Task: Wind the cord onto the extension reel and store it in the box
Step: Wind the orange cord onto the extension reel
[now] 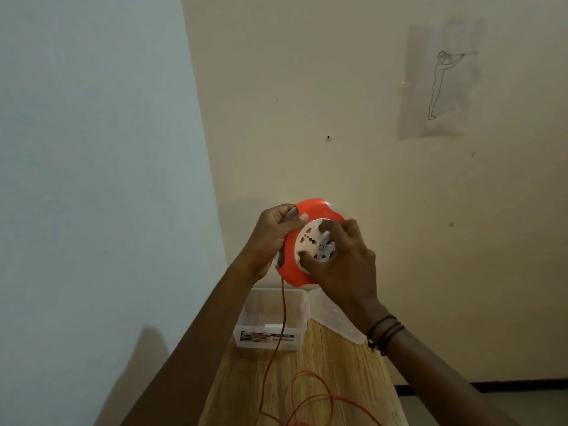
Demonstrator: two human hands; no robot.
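Head: 2 hands (270, 238) (347, 265) around reel (319, 207)

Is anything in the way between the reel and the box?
Only its own cord, which hangs from the reel down across the open box onto the table. The lid is off, beside the box.

Dim, warm indoor light: small glare on round orange plastic reel (307, 244), faint shadow on cream wall (338, 118), wide-angle bowing at edges.

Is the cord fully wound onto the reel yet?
Not yet. The orange cord hangs from the reel and lies in loose loops on the table.
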